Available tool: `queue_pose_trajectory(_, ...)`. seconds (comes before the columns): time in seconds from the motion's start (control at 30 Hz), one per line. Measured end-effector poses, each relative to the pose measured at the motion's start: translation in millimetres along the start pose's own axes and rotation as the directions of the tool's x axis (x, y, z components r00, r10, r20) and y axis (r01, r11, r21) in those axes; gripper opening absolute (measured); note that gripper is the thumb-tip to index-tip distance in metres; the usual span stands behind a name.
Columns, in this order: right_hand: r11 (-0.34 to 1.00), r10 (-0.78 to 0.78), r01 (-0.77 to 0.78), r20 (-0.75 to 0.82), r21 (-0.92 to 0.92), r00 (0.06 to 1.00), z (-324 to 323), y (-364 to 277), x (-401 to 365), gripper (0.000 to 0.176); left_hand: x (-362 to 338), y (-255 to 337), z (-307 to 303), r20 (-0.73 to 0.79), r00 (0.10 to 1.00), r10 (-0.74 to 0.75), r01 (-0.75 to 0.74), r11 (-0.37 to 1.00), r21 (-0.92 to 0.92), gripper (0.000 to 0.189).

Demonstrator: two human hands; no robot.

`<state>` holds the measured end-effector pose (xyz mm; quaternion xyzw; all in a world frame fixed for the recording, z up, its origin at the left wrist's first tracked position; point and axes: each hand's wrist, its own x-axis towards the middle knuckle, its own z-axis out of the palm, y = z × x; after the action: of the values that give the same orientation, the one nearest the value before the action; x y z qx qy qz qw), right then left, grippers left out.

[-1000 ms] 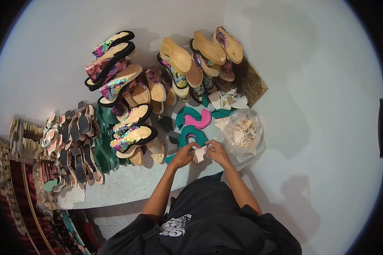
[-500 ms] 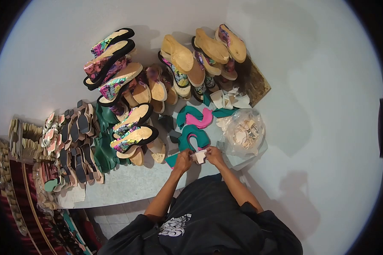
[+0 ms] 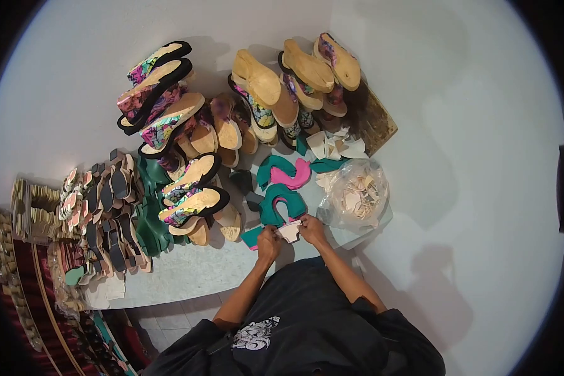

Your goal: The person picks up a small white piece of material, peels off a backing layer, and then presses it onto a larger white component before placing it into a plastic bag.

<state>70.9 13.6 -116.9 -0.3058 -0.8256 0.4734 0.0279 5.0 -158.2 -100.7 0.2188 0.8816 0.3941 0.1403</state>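
Observation:
Between my two hands, near the table's front edge, is a small white piece (image 3: 289,231) of flat material. My left hand (image 3: 269,243) pinches its left end, and my right hand (image 3: 311,229) grips its right end. Just beyond it lies a teal U-shaped shoe upper (image 3: 277,202) with a pink inner edge, close to my fingertips. A teal and pink pair of curved pieces (image 3: 289,175) rests farther back. Beside my left hand is a flat teal piece (image 3: 250,237) with a pink edge.
A clear plastic bag (image 3: 357,197) of pale scraps stands to the right, with white offcuts (image 3: 335,145) behind it. Wedge soles with floral sides (image 3: 194,207) and shoe lasts (image 3: 257,75) are stacked left and back. Dark sandal soles (image 3: 116,188) fill the table's (image 3: 169,279) left side.
My hands have moved slightly apart, and the white piece now shows stretched out between them. The whole view has shifted a little.

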Motion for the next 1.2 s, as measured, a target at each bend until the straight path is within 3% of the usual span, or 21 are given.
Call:
queue_pose_trajectory(0.13, 0.998, 0.031, -0.035, 0.064, 0.057, 0.997, -2, -2, 0, 0.026, -1, 2, 7, -0.068, 0.989, -0.129, 0.125, 0.99, -0.061, 0.02)
queue_pose_trajectory(0.23, 1.0, -0.031, 0.031, 0.03, -0.001, 0.999, -2, 6, -5, 0.026, -3, -1, 10, -0.05, 0.994, -0.095, 0.088, 0.988, -0.129, 0.019)
queue_pose_trajectory(0.37, 0.997, 0.066, -0.066, 0.021, -0.039, 0.998, -5, 8, -10, 0.028, -7, 4, 10, -0.044, 0.994, -0.1, 0.092, 0.985, -0.147, 0.022)
queue_pose_trajectory(0.43, 0.997, 0.077, -0.076, 0.023, -0.021, 0.997, -11, 1, -17, 0.03, -6, 8, 2, -0.072, 0.993, 0.097, -0.1, 0.994, -0.033, 0.028)
queue_pose_trajectory(0.57, 0.998, -0.002, 0.005, 0.042, -0.056, 0.999, -42, -21, -24, 0.04, -1, 63, -33, 0.036, 0.995, 0.092, -0.093, 0.995, 0.04, 0.031)
queue_pose_trajectory(0.63, 0.998, -0.053, 0.05, 0.094, 0.027, 0.994, -65, -35, -23, 0.038, 14, 89, -36, 0.207, 0.978, 0.025, 0.017, 0.98, -0.196, 0.028)
queue_pose_trajectory(0.67, 0.998, -0.051, 0.049, 0.09, 0.029, 0.995, -77, -41, -21, 0.038, 21, 100, -31, 0.21, 0.977, 0.028, 0.014, 0.981, -0.195, 0.028)
queue_pose_trajectory(0.73, 0.951, 0.038, -0.089, 0.175, 0.296, 0.984, -109, -64, -19, 0.03, 37, 121, -18, 0.226, 0.969, 0.103, -0.009, 0.924, -0.382, 0.025)
queue_pose_trajectory(0.77, 0.888, 0.058, -0.13, 0.172, 0.441, 0.983, -122, -66, -19, 0.026, 45, 130, -13, 0.245, 0.962, 0.12, -0.016, 0.922, -0.387, 0.025)
queue_pose_trajectory(0.9, 0.808, 0.08, -0.062, -0.005, 0.586, 0.997, -192, -80, -23, 0.023, 74, 184, 8, 0.321, 0.918, 0.232, -0.058, 0.881, -0.47, 0.02)
queue_pose_trajectory(0.97, 0.909, 0.097, 0.06, -0.349, 0.413, 0.932, -205, -57, -12, 0.019, 86, 199, 23, 0.314, 0.911, 0.267, -0.077, 0.859, -0.507, 0.02)
queue_pose_trajectory(1.0, 0.908, 0.101, 0.065, -0.367, 0.413, 0.925, -205, -35, -5, 0.019, 89, 202, 31, 0.32, 0.904, 0.284, -0.089, 0.856, -0.51, 0.02)
queue_pose_trajectory(1.07, 0.992, 0.032, 0.042, -0.549, 0.121, 0.835, -205, 6, 8, 0.015, 98, 208, 50, 0.413, 0.869, 0.272, -0.036, 0.867, -0.496, 0.019)
queue_pose_trajectory(1.13, 0.996, 0.062, -0.02, -0.55, 0.082, 0.833, -202, 18, 11, 0.014, 103, 218, 61, 0.435, 0.858, 0.275, -0.029, 0.869, -0.493, 0.019)
queue_pose_trajectory(1.2, 0.977, 0.136, -0.045, -0.45, 0.207, 0.883, -188, 40, 16, 0.013, 105, 219, 73, 0.521, 0.805, 0.283, -0.019, 0.89, -0.455, 0.02)
